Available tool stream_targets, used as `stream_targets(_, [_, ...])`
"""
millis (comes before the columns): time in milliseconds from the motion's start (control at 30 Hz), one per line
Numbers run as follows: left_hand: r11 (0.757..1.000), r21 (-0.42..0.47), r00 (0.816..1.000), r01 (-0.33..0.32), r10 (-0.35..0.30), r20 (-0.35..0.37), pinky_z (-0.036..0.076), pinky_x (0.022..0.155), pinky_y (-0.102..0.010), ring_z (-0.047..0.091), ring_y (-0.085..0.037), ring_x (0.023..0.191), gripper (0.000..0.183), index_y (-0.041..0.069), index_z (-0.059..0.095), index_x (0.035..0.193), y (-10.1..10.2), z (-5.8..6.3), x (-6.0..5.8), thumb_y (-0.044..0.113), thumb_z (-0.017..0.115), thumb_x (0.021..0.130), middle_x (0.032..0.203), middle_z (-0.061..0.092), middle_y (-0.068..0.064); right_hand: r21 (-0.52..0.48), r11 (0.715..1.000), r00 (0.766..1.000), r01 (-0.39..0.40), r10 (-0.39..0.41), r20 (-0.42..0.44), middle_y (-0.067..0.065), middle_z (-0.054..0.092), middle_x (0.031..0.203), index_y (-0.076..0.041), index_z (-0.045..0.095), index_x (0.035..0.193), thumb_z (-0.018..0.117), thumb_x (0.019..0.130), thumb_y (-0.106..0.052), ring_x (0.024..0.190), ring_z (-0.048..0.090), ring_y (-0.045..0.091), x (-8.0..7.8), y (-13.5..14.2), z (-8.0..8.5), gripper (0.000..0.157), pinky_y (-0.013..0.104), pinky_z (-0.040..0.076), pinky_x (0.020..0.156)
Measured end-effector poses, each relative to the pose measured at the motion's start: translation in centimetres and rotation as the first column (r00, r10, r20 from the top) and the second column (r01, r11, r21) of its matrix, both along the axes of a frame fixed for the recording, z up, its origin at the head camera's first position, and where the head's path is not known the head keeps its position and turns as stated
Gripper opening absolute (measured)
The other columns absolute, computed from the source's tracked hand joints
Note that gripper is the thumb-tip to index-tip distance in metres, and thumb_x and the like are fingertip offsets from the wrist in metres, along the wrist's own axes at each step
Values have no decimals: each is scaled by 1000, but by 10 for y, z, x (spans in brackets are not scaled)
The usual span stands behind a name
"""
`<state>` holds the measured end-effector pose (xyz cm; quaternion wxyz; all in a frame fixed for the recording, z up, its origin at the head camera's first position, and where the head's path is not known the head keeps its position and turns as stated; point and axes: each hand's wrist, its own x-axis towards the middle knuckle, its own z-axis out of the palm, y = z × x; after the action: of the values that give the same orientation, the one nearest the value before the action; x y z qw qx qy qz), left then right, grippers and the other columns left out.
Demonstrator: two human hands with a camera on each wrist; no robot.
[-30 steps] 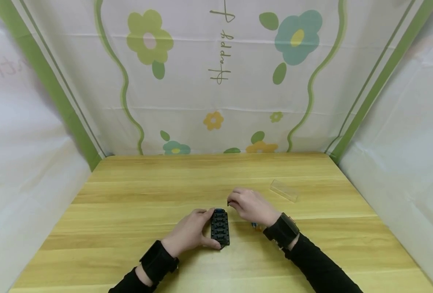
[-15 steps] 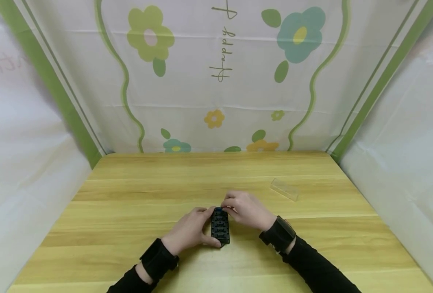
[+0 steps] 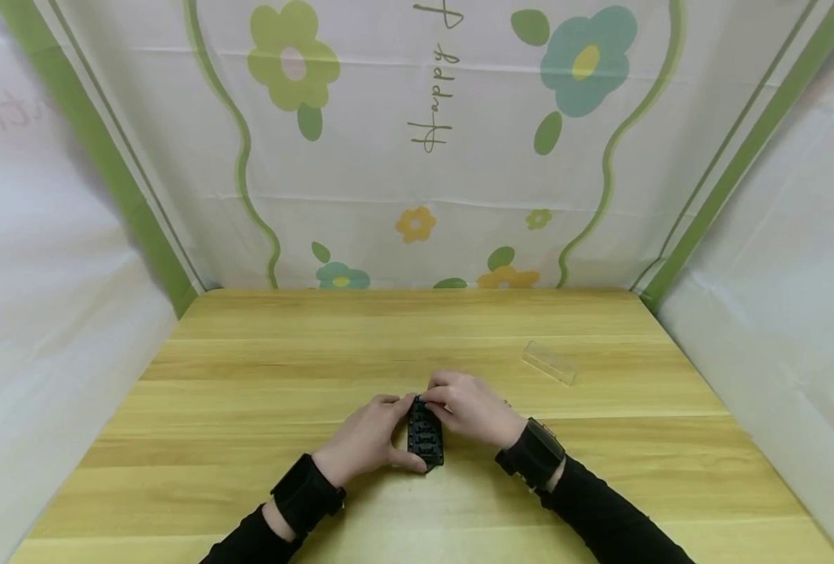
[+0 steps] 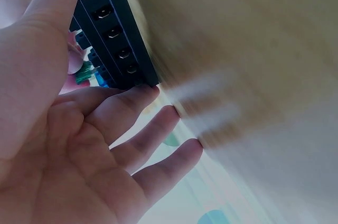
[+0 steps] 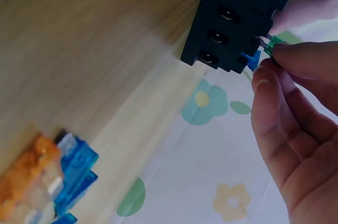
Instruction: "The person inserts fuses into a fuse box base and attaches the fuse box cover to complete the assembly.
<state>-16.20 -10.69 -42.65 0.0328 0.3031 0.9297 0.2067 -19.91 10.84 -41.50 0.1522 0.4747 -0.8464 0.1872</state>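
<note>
Floral cloth [image 3: 360,172] behind wooden table [image 3: 283,352].

Fuse block [image 3: 425,439]: is lying on table [image 3: 247,376]. Left hand [image 3: 360,442]: is spanning block's left side. Right hand [image 3: 467,409]: is holding fuse [image 5: 272,46] at block's far end. Loose fuses [image 5: 75,168]: are lying apart from block. Case [image 3: 550,363]: is lying farther back, right. Cloth [image 3: 360,172]: is hanging behind table.

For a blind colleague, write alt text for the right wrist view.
The right hand pinches a small green piece at the edge of a black block, near a blue piece. Lower left, orange and blue pieces lie on a wooden table; flower-printed cloth shows behind.
</note>
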Motion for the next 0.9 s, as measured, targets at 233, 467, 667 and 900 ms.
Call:
stream_targets(233, [1000,0,1000,5,-5,-3,41,94,-39,49,-29,119,105,2,40,144,0,1,1,67,71,67,129,52,-18,42,999,1000,24,-24,3,-7,55,88,-11,74,97,67,87,-9,75,53,2,2,-2,-2,12,10,41,64])
stream_targets(467, [1000,-8,1000,3,-3,-10,41,94,-39,49,-29,119,105,2,40,144,0,0,0,67,71,67,130,52,-17,32,998,999,49,-49,-20,-7,55,86,-11,75,95,68,85,-9,73,53,2,4,-4,-4,12,10,41,62])
stream_targets(667, [1000,-9,1000,1,-1,-8,41,94,-38,49,-28,119,104,3,40,144,0,0,2,67,71,67,129,53,-17,14,997,995,78,-77,-68,-8,54,83,-12,76,91,69,83,-10,71,52,2,5,-7,-8,11,11,41,60])
stream_targets(900, [1000,1,1000,6,-6,-2,42,93,-38,49,-28,119,104,4,39,145,0,0,1,66,71,68,129,52,-17,39,992,992,124,-123,-33,-10,50,79,-15,75,86,67,85,-12,67,47,2,8,-10,-5,8,12,38,57])
